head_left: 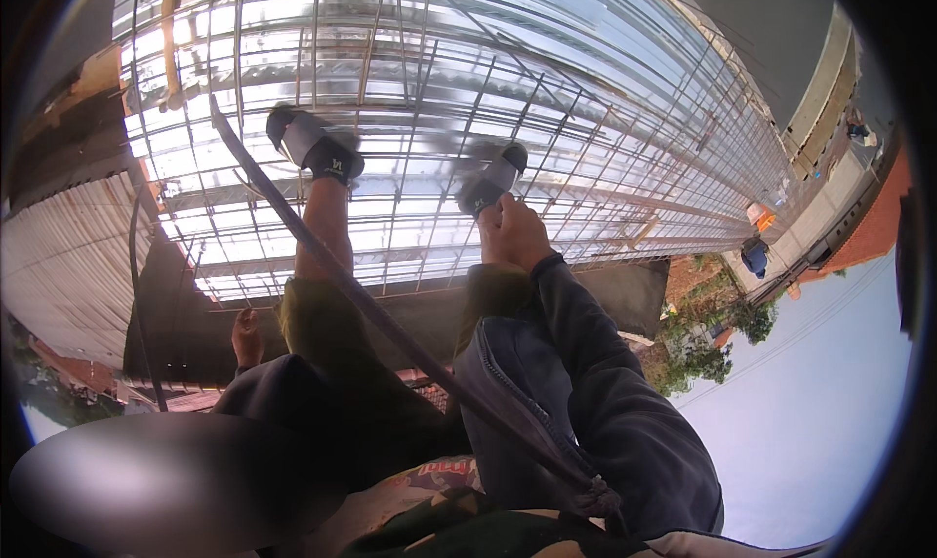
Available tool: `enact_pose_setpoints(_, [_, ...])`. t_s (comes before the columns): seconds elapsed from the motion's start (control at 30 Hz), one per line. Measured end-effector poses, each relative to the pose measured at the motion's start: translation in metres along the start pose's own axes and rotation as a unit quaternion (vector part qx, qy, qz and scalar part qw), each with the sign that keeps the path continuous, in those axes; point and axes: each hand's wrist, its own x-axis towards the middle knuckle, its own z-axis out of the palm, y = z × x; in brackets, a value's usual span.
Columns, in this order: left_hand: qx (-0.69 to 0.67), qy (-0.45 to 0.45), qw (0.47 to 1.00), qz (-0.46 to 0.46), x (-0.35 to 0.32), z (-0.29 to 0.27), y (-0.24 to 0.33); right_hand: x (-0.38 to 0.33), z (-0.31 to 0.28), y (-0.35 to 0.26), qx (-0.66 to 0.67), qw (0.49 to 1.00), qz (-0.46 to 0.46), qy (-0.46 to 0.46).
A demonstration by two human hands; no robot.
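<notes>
My right hand (515, 231) is closed, its knuckles against the top of my right shoe (496, 175) at the ankle. What its fingers hold, if anything, is hidden. Lower left, my left hand (247, 339) is raised beside my left leg, near the edge of the steel mesh. Its fingers are pinched together, and anything between them is too small to name. My left shoe (317, 146), dark and grey, rests on the rebar mesh (395, 182). Under the bars lies shiny ribbed metal sheeting (420, 206).
A dark strap (361, 299) crosses diagonally in front of my legs. A wooden-handled tool (171, 50) lies on the mesh at far left. Corrugated roofing (73, 250) is at the left. At far right are a person in blue and orange (754, 253) and another person (859, 130).
</notes>
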Motion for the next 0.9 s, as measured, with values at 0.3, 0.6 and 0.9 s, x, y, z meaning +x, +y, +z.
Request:
enact_pose_setpoints(0.3, [0.032,0.026,0.998,0.056,-0.031,-0.004,0.164,-0.080,-0.025,0.193,0.186,0.971,0.059,0.139])
enact_pose_setpoints(0.6, [0.170,0.056,0.962,0.208,-0.100,-0.056,0.344,-0.226,0.073,0.459,0.301,0.908,0.262,0.128])
enact_pose_setpoints(0.9, [0.011,0.073,0.966,0.247,-0.109,0.033,0.667,-0.274,0.048,0.495,0.241,0.912,0.276,0.186])
